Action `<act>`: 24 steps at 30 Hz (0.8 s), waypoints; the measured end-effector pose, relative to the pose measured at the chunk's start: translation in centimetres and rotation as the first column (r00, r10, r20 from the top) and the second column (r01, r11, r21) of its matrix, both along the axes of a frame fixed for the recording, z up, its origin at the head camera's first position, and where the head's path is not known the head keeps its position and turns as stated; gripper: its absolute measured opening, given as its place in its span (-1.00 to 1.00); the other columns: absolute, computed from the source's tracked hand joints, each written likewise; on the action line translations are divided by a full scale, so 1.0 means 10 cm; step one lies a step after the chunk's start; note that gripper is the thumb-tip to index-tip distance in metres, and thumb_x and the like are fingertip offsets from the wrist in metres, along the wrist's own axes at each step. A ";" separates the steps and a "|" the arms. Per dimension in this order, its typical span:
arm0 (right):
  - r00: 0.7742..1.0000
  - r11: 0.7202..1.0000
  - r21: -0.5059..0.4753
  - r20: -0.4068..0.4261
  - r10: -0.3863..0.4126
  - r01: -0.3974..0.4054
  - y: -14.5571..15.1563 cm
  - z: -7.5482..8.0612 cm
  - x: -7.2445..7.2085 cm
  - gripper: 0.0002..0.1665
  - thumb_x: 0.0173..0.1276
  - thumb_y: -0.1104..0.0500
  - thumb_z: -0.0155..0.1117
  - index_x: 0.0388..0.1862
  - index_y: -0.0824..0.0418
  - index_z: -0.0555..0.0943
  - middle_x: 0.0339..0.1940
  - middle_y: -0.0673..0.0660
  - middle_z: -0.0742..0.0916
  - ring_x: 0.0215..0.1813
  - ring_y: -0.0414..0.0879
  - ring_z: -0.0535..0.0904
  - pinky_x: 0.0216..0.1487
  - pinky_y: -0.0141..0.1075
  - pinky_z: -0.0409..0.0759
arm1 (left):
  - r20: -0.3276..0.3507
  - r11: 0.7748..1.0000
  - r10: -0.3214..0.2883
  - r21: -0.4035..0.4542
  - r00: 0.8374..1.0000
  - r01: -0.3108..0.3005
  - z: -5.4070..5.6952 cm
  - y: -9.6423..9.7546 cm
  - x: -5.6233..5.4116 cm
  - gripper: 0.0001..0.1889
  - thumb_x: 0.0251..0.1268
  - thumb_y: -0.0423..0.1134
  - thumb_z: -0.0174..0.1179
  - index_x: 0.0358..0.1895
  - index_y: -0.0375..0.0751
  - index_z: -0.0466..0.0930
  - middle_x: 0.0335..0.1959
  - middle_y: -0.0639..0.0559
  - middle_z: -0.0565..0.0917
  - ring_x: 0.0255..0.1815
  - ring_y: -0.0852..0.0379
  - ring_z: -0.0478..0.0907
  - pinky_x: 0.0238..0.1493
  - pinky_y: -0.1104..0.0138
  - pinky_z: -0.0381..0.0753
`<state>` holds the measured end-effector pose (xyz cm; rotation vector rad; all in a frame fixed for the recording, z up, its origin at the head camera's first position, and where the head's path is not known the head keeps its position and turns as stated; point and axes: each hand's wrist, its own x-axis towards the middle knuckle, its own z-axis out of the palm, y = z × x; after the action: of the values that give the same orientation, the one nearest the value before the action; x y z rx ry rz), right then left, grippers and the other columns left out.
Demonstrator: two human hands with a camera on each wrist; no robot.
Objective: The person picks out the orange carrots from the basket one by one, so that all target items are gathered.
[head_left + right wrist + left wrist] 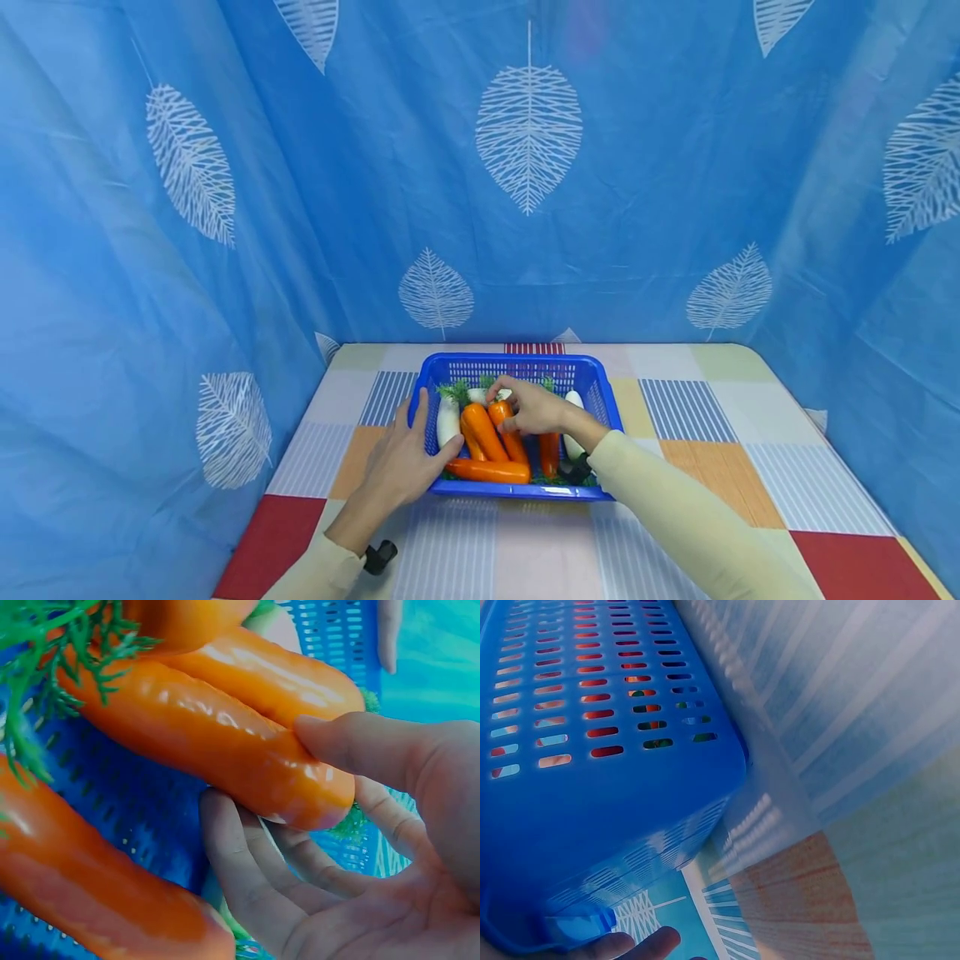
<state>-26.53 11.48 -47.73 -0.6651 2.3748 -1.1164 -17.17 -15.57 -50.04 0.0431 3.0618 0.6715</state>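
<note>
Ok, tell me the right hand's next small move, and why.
Probably have the right hand close more firmly on the carrot: its thumb and fingers lie on opposite sides of one end, and another carrot lying alongside might tug it loose.

Head cam: forward and down, set well back; blue rectangular slotted plastic basket at low centre. Left wrist cam: tight on the basket's outer wall, rolled, patchwork-patterned tabletop filling frame right. Right wrist cam: close-up into basket, right hand lower right. All three share basket.
</note>
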 end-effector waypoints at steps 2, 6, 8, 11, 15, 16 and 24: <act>1.000 1.000 -0.011 -0.021 -0.012 0.012 0.01 0.02 0.00 -0.51 0.63 0.35 0.50 0.43 0.14 0.60 0.27 0.30 0.81 -0.02 -0.01 0.82 -0.06 -0.15 0.93 | -0.002 1.000 0.001 0.007 1.000 -0.001 -0.01 0.00 0.00 0.17 0.63 0.52 0.18 0.99 -0.06 -0.07 0.93 -0.42 0.14 0.70 -0.60 0.50 0.55 -0.51 0.65; 0.997 0.999 -0.034 -0.061 -0.041 0.039 0.05 0.08 0.00 -0.52 0.64 0.31 0.50 0.43 0.15 0.63 0.31 0.33 0.78 -0.01 0.03 0.84 -0.01 -0.10 0.97 | -0.012 1.000 0.002 0.011 1.000 -0.002 -0.01 0.00 0.00 0.16 0.62 0.51 0.19 0.99 -0.06 -0.06 0.96 -0.38 0.06 0.73 -0.60 0.46 0.57 -0.51 0.64; 0.996 0.998 -0.048 -0.076 -0.052 0.049 0.08 0.10 0.00 -0.53 0.64 0.30 0.50 0.43 0.15 0.64 0.33 0.35 0.78 -0.03 0.04 0.84 -0.03 -0.09 0.97 | -0.013 1.000 0.003 0.010 1.000 -0.002 -0.02 0.00 0.00 0.17 0.62 0.51 0.19 0.99 -0.07 -0.06 0.98 -0.35 0.02 0.75 -0.60 0.44 0.58 -0.50 0.63; 0.993 0.996 -0.063 -0.095 -0.069 0.063 0.12 0.14 0.00 -0.54 0.65 0.28 0.50 0.44 0.15 0.65 0.38 0.38 0.78 -0.08 0.03 0.83 -0.06 -0.06 0.96 | -0.012 1.000 0.001 0.010 1.000 -0.001 -0.03 0.00 0.01 0.17 0.61 0.51 0.19 0.98 -0.07 -0.05 1.00 -0.32 -0.02 0.75 -0.60 0.44 0.58 -0.50 0.63; 0.989 0.992 -0.072 -0.104 -0.106 0.099 0.19 0.21 0.01 -0.54 0.68 0.23 0.49 0.46 0.08 0.66 0.48 0.41 0.75 -0.11 0.06 0.85 -0.04 0.00 0.96 | -0.007 1.000 0.000 0.010 1.000 0.000 -0.03 0.00 0.01 0.17 0.60 0.51 0.19 0.98 -0.08 -0.05 1.01 -0.30 -0.04 0.75 -0.60 0.44 0.59 -0.49 0.63; 0.988 0.991 -0.076 -0.103 -0.119 0.111 0.21 0.23 0.01 -0.55 0.68 0.22 0.48 0.46 0.05 0.66 0.49 0.40 0.74 -0.08 0.07 0.86 -0.03 0.01 0.97 | -0.008 1.000 0.000 0.011 1.000 0.000 -0.03 0.00 0.01 0.17 0.61 0.51 0.19 0.98 -0.08 -0.05 1.01 -0.30 -0.05 0.76 -0.60 0.44 0.59 -0.50 0.62; 0.978 0.979 -0.131 -0.117 -0.172 0.157 0.36 0.35 0.01 -0.52 0.69 0.17 0.47 0.49 0.06 0.62 0.57 0.39 0.72 0.33 0.33 0.88 0.01 0.07 0.98 | -0.012 1.000 0.012 -0.004 1.000 -0.012 0.01 0.02 0.03 0.17 0.59 0.52 0.17 0.98 -0.07 -0.04 1.00 -0.30 -0.03 0.77 -0.59 0.43 0.58 -0.49 0.64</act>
<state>-26.44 15.07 -44.20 -0.6047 2.5244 -1.3336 -16.92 -15.41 -49.92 0.0295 3.0767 0.6683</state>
